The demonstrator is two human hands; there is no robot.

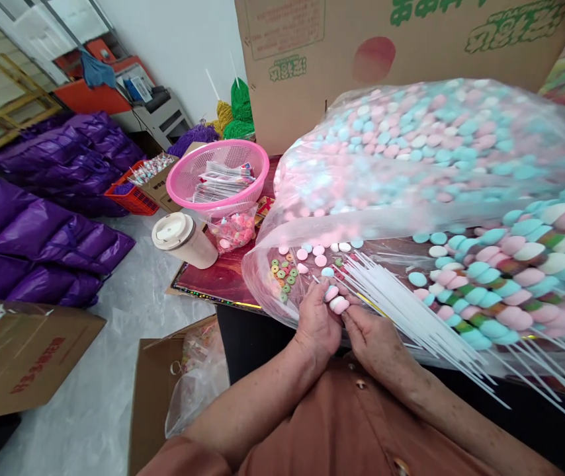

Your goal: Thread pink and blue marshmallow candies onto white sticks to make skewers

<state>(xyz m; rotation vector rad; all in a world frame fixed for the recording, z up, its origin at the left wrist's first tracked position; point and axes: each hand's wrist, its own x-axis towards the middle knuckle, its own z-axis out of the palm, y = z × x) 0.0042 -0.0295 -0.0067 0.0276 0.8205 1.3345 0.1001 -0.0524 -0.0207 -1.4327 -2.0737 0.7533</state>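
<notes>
My left hand (316, 322) and my right hand (374, 337) meet at the table's near edge, both pinched on a thin white stick with pink and white candy discs (336, 299) threaded on it. Loose pink, white and blue discs (318, 254) and small coloured ring candies (282, 272) lie just beyond my fingers. A fan of bare white sticks (411, 301) spreads to the right of my hands. Finished candy skewers (511, 271) are piled at the right.
A big clear plastic bag of pink and blue candies (436, 145) lies behind, in front of a cardboard box (312, 59). A pink basket (217, 173), a lidded cup (183, 239), purple bags (39, 225) and floor cartons (24, 357) are at the left.
</notes>
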